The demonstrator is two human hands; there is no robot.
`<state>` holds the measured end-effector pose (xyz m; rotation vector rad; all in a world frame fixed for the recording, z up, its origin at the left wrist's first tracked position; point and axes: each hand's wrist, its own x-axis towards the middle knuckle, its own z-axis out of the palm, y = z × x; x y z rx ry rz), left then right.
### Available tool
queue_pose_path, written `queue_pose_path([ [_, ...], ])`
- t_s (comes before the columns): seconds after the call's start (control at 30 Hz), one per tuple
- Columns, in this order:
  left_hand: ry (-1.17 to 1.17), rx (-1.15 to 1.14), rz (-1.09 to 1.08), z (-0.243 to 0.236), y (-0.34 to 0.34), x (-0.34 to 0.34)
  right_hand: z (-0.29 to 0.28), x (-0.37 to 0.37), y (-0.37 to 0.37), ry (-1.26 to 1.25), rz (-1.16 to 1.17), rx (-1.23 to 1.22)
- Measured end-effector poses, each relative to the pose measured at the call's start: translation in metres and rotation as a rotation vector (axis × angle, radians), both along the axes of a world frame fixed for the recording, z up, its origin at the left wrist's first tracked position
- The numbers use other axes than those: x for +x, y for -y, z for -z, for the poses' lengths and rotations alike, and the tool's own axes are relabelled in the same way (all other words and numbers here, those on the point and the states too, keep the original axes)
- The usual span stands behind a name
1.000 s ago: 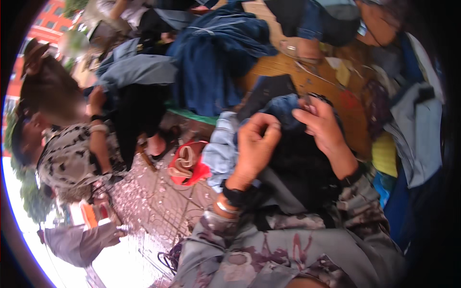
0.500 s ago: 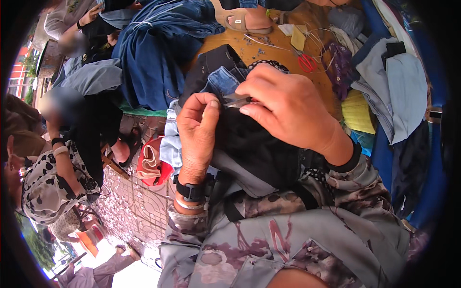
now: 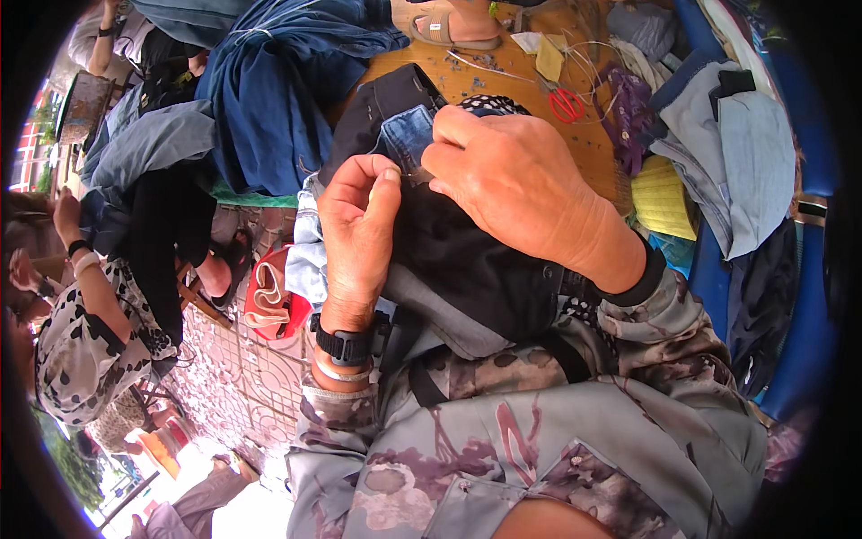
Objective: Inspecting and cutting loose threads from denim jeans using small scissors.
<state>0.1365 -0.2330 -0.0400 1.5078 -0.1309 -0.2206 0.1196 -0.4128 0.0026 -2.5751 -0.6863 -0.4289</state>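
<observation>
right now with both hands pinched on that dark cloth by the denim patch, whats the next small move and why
Probably draw the right hand slightly up and away while the left hand keeps its pinch. Both sets of fingertips meet on the dark garment just below the denim patch, and a thin pale line, perhaps a thread, seems to run between them, though that is too fine to tell. The left hand's grip would hold the cloth steady.
</observation>
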Motion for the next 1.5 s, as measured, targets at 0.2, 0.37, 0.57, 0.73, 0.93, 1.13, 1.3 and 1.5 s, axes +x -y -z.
queue_pose_path([
  [0.2, -0.020, -0.069, 0.000, 0.001, -0.002, 0.001, 0.007, 0.001, 0.007, -0.034, 0.011, -0.002],
  [0.37, -0.018, -0.067, 0.015, -0.011, -0.002, -0.006, 0.020, 0.010, 0.020, -0.210, 0.124, 0.629],
  [0.57, 0.128, 0.075, 0.599, -0.047, -0.015, -0.020, 0.030, 0.022, 0.020, -0.389, 0.096, 0.806],
  [0.73, 0.487, 0.392, 0.043, -0.047, -0.015, -0.003, 0.020, 0.018, 0.014, -0.551, 0.052, 0.862],
  [0.93, 0.129, 0.173, 0.261, -0.048, -0.015, 0.004, -0.003, 0.008, 0.009, -0.430, -0.110, 0.870],
  [1.13, -0.181, -0.167, 0.273, -0.035, -0.023, -0.005, -0.004, 0.016, -0.001, -0.485, -0.086, 0.889],
  [1.3, -0.239, -0.246, 0.268, -0.025, -0.032, -0.006, 0.001, 0.023, -0.012, -0.543, -0.092, 0.892],
  [1.5, -0.233, -0.485, 0.103, -0.005, -0.028, -0.013, 0.030, 0.033, -0.030, -0.946, -0.184, 1.273],
])
